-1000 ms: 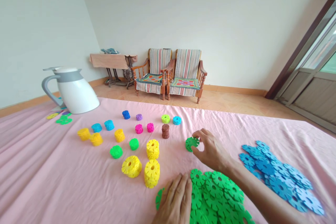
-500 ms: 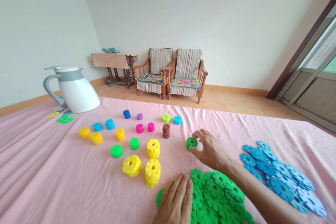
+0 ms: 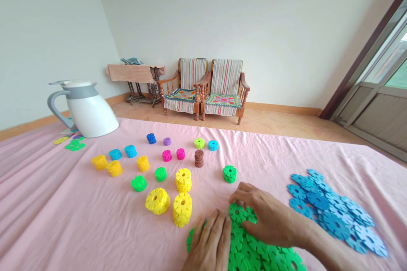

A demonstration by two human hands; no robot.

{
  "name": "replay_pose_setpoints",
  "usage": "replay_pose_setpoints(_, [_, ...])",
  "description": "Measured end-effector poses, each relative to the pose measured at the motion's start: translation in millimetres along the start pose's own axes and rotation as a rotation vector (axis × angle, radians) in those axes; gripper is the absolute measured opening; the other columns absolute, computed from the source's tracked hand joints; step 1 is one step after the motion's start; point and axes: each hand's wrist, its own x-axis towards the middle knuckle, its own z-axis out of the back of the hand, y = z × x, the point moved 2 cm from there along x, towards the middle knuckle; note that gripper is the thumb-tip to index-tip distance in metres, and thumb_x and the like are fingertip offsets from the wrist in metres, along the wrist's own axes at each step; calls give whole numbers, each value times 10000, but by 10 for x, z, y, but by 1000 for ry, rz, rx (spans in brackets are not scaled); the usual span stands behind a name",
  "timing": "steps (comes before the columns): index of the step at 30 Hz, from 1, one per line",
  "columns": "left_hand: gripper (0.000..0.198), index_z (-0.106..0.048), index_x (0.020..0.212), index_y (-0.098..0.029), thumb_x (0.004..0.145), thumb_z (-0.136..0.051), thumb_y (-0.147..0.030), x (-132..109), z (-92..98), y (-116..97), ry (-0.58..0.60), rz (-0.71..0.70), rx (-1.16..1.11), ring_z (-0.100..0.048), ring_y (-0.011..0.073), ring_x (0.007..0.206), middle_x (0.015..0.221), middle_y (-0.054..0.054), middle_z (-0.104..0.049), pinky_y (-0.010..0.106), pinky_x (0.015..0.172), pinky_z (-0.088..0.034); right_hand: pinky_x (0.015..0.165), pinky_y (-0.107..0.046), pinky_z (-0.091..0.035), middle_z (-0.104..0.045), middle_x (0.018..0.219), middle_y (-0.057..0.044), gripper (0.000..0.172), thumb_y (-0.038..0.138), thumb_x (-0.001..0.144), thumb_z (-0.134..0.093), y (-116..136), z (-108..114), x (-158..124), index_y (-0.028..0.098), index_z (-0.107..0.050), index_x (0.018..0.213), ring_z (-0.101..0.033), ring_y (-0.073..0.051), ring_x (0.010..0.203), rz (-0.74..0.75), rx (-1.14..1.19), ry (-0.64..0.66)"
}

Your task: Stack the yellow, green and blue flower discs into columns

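Over the green discs [image 3: 246,250] toward the surface's [image 3: 95,224] near edge, my left hand [image 3: 208,243] lies flat, fingers together, best held steady, while my right hand [image 3: 273,216] arches, thumb and fingers parted, best set to pinch each rim lightly.

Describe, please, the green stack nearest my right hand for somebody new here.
On the pink cloth, find the right hand over the loose green notched discs. Just beyond its fingers stands the green notched-disc stack, rightmost of all the stacks.
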Motion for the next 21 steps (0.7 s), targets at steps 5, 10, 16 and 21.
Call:
replay_pose_setpoints(5, [546,-326,1410,-129,881,-280,-1,-10,-15,14,-10,-8,-21,-441,201,1265,1329,56,-538,384,1116,-304,803,-333,-445,-559,955,-53,354,85,601,-505,-12,-53,49,195,-570,931,-541,-200,915,11,-19,7])
replay_pose_setpoints(10, [470,-316,1421,-153,952,-320,-123,-30,-59,29,-30,-6,-65,-447,194,1257,1308,52,-556,352,1117,-300,820,-374,-442,-548,979,-76,357,122,602,-517,-11,-119,20,184,-538,954,-534,-223,926,-4,-61,-32])
replay_pose_setpoints(16, [473,-307,1424,-140,952,-305,-120,-35,-67,31,-18,-18,-47,-426,193,1268,1341,56,-527,346,1125,-269,754,-335,-439,-548,894,-51,288,96,646,-487,-92,-15,146,187,-492,918,-529,-188,839,-2,-65,-239])
replay_pose_setpoints(21, [436,-381,1383,-124,949,-342,-139,-23,-42,66,-32,-83,-29,-407,192,1279,1349,59,-518,322,1136,-231,714,-312,-425,-534,849,-40,209,129,680,-515,-273,79,430,191,-478,876,-520,-175,788,-52,-88,-467])
